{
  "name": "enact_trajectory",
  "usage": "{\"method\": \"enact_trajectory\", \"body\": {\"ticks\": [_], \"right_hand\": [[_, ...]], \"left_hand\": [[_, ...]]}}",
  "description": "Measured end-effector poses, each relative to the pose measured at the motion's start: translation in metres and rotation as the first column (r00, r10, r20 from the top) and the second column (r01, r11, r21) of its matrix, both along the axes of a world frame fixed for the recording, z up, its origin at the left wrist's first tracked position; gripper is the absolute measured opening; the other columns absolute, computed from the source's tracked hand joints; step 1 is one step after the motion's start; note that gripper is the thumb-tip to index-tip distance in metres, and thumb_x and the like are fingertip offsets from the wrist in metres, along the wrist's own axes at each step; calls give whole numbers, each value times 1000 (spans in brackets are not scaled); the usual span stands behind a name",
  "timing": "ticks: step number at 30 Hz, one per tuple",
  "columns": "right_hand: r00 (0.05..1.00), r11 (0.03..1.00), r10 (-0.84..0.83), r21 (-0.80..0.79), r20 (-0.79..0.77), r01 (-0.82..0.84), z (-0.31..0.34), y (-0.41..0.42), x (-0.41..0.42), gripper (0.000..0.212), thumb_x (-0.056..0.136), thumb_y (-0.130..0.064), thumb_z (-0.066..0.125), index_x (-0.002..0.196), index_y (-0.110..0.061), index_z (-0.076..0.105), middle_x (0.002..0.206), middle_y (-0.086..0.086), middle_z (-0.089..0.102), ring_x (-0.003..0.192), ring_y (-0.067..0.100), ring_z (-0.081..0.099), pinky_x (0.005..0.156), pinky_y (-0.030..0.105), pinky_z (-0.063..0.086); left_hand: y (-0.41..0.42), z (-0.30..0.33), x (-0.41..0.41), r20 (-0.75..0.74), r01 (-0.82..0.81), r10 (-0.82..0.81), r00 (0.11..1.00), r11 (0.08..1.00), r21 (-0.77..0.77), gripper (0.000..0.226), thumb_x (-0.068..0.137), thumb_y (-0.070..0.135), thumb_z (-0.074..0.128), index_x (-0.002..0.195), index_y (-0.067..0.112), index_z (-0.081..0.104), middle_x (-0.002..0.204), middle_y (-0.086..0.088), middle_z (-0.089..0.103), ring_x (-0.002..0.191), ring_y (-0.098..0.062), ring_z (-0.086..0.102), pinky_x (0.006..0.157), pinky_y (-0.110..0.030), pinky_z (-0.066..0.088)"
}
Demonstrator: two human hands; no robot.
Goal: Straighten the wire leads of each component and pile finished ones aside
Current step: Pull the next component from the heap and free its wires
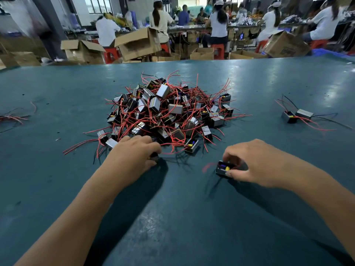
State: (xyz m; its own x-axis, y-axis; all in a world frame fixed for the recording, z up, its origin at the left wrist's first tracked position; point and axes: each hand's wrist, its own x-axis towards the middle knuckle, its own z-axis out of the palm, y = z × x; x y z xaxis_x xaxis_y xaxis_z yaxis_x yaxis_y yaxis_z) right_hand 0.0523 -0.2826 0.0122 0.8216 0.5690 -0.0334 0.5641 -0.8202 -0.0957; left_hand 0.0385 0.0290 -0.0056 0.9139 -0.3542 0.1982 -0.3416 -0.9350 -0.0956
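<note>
While my right hand point(255, 162) pinched a small component point(224, 168) against the green table point(182, 217), its red leads blurred past my fingertips. It was a grey metal can, yellow and blue parts showing inside. My left hand point(134, 154) curled over another one point(154, 156), mostly hidden. Just beyond lay the tangled pile point(167, 112); far right of my right hand, two components point(297, 115). Open cardboard boxes point(138, 43) stood beyond, contents unseen.

Left hand point(134, 152) palm down, fingers curled; right hand point(253, 162) fingers pinching, forearms extended forward.
</note>
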Motion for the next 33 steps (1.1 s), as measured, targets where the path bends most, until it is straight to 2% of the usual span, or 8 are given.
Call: {"method": "enact_trajectory", "body": {"ticks": [3,5,9,12,18,23,27,33], "right_hand": [[993,994,105,38,-45,-103,0,-3,1,29,87,-55,63,111,-38,59,103,-25,63,96,-5,54,91,17,39],[990,969,53,245,-131,-20,3,-4,5,29,85,-55,66,108,-38,62,103,-28,64,97,-10,56,84,4,39],[981,820,-185,558,53,124,10,-6,57,5,90,-25,68,91,-20,70,86,-9,71,81,6,64,68,5,39],[915,808,-393,510,95,294,12,-7,120,12,93,-17,59,92,-11,70,89,8,71,82,26,61,69,28,41],[802,729,-598,414,-3,545,-3,-11,212,29,96,-7,43,112,-7,66,120,20,65,111,38,58,85,34,45],[820,774,-571,310,-35,552,-20,-13,239,36,94,-3,44,128,-4,58,129,22,60,117,38,56,90,35,46],[852,839,-523,181,6,514,-22,-16,253,54,90,3,46,142,-10,43,122,22,62,104,38,60,64,31,40],[879,883,-467,-10,94,470,-24,-11,278,66,92,-3,49,153,-20,30,130,17,61,112,37,59,72,31,41]], "left_hand": [[3,-6,4,15,-83,83,996,996,-14,34,97,40,59,131,38,55,125,13,56,122,-15,50,99,-31,35],[3,-4,2,67,-51,55,996,997,-64,26,96,37,61,122,35,65,116,11,62,114,-17,55,92,-33,36],[-10,10,-8,445,189,-40,895,936,-297,11,89,18,64,90,18,74,82,5,69,79,-23,62,71,-39,44],[-31,12,-15,528,352,-130,839,870,-345,14,92,16,59,90,12,73,81,3,67,75,-21,60,70,-38,42],[-57,-4,-20,435,449,-309,846,853,-265,15,93,16,59,89,13,73,80,3,66,74,-21,58,67,-33,41],[-68,-6,-24,380,482,-368,849,834,-268,16,95,17,57,91,13,72,80,2,64,75,-23,59,67,-40,47],[-72,-8,-24,371,488,-377,849,829,-273,15,95,16,59,90,13,72,78,2,62,73,-23,56,68,-39,47],[-72,-11,-22,351,503,-402,845,821,-269,17,97,17,56,89,14,71,77,3,60,71,-22,54,66,-38,46]]}}
